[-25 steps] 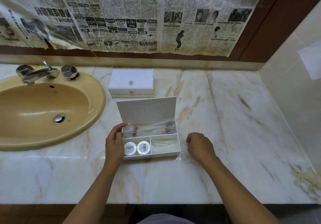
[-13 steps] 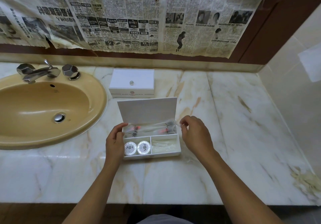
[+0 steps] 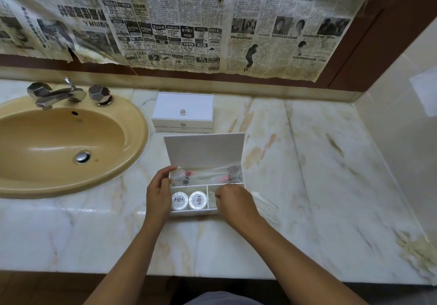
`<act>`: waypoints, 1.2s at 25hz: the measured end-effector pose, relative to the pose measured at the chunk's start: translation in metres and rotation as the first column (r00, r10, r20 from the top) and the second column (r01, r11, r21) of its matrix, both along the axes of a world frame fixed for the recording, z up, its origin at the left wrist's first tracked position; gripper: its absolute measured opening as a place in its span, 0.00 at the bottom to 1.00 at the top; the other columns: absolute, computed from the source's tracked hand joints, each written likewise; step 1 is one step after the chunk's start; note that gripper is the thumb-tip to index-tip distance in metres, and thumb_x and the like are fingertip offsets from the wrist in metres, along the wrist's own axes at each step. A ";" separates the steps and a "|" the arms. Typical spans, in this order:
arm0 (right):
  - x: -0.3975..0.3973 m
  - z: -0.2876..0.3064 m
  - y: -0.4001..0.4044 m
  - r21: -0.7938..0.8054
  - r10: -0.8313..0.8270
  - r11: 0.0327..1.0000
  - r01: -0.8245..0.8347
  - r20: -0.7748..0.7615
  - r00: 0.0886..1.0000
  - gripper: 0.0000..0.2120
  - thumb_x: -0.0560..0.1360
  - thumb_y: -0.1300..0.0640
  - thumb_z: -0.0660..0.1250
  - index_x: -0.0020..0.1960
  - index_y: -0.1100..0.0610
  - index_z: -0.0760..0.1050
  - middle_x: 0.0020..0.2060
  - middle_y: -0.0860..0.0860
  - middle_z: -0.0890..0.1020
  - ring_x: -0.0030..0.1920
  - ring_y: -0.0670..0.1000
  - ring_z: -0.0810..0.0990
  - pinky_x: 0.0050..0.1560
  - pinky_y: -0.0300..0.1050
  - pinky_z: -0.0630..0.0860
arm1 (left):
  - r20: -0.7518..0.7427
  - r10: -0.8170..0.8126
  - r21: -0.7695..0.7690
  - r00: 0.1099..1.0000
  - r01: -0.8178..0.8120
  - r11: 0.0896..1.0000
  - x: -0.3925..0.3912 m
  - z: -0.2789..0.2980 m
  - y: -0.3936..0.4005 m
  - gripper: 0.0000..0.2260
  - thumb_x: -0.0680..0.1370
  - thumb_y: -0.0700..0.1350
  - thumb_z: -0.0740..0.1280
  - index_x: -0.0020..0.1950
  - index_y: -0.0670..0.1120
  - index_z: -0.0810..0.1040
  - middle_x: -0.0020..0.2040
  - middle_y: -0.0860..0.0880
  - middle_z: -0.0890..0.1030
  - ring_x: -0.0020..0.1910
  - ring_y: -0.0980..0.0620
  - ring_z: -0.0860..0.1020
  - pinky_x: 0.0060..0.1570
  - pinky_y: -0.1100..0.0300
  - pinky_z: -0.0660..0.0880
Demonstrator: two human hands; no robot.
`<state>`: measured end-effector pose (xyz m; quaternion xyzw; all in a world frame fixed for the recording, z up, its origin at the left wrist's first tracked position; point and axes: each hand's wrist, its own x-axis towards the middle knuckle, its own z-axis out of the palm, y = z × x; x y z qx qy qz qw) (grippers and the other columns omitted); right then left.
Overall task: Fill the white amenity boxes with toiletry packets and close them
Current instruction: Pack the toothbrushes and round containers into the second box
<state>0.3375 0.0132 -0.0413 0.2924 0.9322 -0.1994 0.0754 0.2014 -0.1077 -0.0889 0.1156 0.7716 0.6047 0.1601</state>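
Observation:
An open white amenity box stands on the marble counter with its lid upright. Its back compartment holds clear toothbrush packets. Two round silver packets sit in the front left compartment. My left hand grips the box's left side, thumb at the back corner. My right hand is over the front right compartment, fingers curled down and pinching a clear packet, most of it hidden under the hand. A second white box stands closed behind.
A clear plastic wrapper lies on the counter just right of the open box. A tan sink with a chrome tap is at the left. Newspaper covers the wall behind, and a tiled wall bounds the right.
My right hand lifted a clear packet from the counter right of the box, carried it over the box and lowered into the front right compartment. The left hand stayed on the box.

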 end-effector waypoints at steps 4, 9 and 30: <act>-0.001 0.001 0.002 -0.009 -0.013 1.000 0.013 -0.001 1.000 0.08 0.74 0.63 0.61 0.38 0.57 0.74 0.38 0.56 0.77 0.40 0.57 0.74 0.38 0.41 0.64 | 0.004 0.003 0.004 1.000 -0.003 1.000 -0.002 -0.004 0.000 0.18 0.79 0.32 0.54 0.55 0.46 0.80 0.54 0.50 0.81 0.54 0.55 0.77 0.53 0.66 0.72; 0.005 -0.002 0.004 -0.072 -0.015 0.997 0.015 -0.012 1.000 0.10 0.76 0.61 0.59 0.36 0.56 0.70 0.35 0.53 0.74 0.37 0.54 0.70 0.29 0.41 0.59 | 0.009 -0.002 0.013 1.000 0.002 1.000 -0.002 -0.004 0.000 0.18 0.78 0.32 0.54 0.55 0.45 0.80 0.54 0.50 0.81 0.55 0.51 0.77 0.53 0.60 0.74; 0.055 -0.026 0.064 -0.028 -0.360 0.932 0.362 0.053 0.931 0.18 0.74 0.65 0.59 0.61 0.55 0.76 0.57 0.53 0.76 0.58 0.55 0.74 0.54 0.45 0.71 | -0.015 -0.021 0.012 1.000 0.021 1.000 -0.001 -0.003 0.001 0.18 0.78 0.31 0.54 0.55 0.44 0.80 0.53 0.51 0.81 0.48 0.70 0.76 0.45 0.78 0.69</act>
